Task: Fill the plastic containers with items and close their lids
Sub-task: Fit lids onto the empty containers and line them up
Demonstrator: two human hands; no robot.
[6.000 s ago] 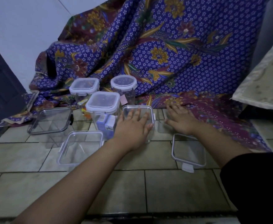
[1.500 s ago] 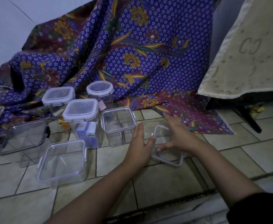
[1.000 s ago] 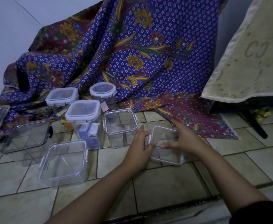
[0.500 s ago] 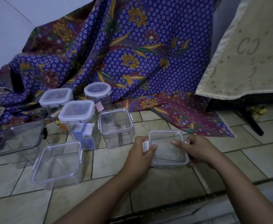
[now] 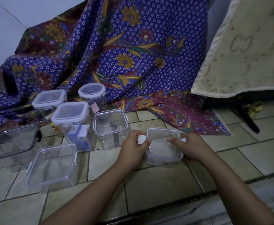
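Note:
I hold a clear square lid [image 5: 163,143] with white clips level above the tiled floor. My left hand [image 5: 133,150] pinches its left clip and my right hand [image 5: 193,146] grips its right side. Just left of the lid stands a small open clear container [image 5: 112,140] with nothing visible inside. A larger open container [image 5: 50,180] sits at the front left, and a dark-rimmed open one [image 5: 13,140] at the far left. Three lidded containers stand behind: two square ones [image 5: 49,99] [image 5: 70,112], the nearer holding small boxes, and a round one [image 5: 91,91].
A blue and maroon batik cloth [image 5: 133,54] drapes the back and spreads onto the floor. A beige patterned cloth [image 5: 246,54] hangs at the right over a dark stand leg [image 5: 246,119]. Bare tiles lie in front of my arms.
Both hands took the lid off the floor, drew it toward me and levelled it. Six seconds ago my hands lay flat, the left one on the small open container.

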